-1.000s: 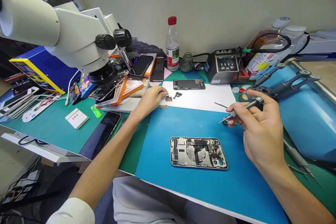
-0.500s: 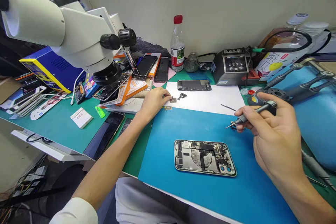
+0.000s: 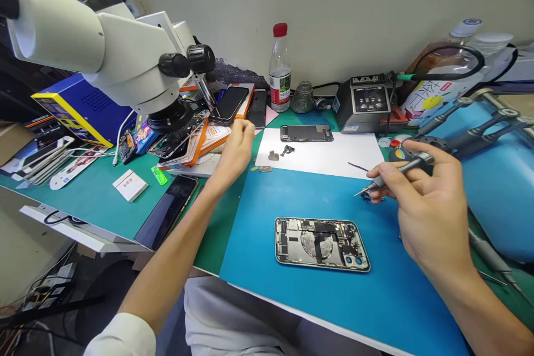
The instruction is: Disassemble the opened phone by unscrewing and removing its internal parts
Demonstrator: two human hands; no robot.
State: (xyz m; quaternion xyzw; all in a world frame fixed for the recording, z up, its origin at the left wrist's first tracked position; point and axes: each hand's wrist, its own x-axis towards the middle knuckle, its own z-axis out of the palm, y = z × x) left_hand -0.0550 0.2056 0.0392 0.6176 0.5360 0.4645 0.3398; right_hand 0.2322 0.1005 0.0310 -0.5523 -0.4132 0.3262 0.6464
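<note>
An opened phone chassis (image 3: pixel 322 245) lies face up on the blue mat (image 3: pixel 292 289), its boards and camera holes showing. My right hand (image 3: pixel 425 206) is closed round a grey screwdriver (image 3: pixel 394 174), whose tip hovers over the mat to the right of the phone. My left hand (image 3: pixel 234 151) is raised off the table, left of the white sheet (image 3: pixel 334 153), fingers curled loosely; whether anything is in them is hidden. Small metal brackets (image 3: pixel 279 153) lie on the sheet beside it, and a dark phone part (image 3: pixel 306 133) rests at the sheet's far edge.
A white microscope (image 3: pixel 108 50) overhangs the left side, above stacked phones and orange boxes (image 3: pixel 200 133). A red-capped bottle (image 3: pixel 279 69), a glass jar (image 3: pixel 303 98) and a soldering station (image 3: pixel 367 101) stand along the wall. Black tweezers (image 3: pixel 359 167) lie on the sheet. More tools lie at right.
My left hand has lifted off the small brackets on the white sheet and drawn back to the left. The right hand keeps the screwdriver in about the same place.
</note>
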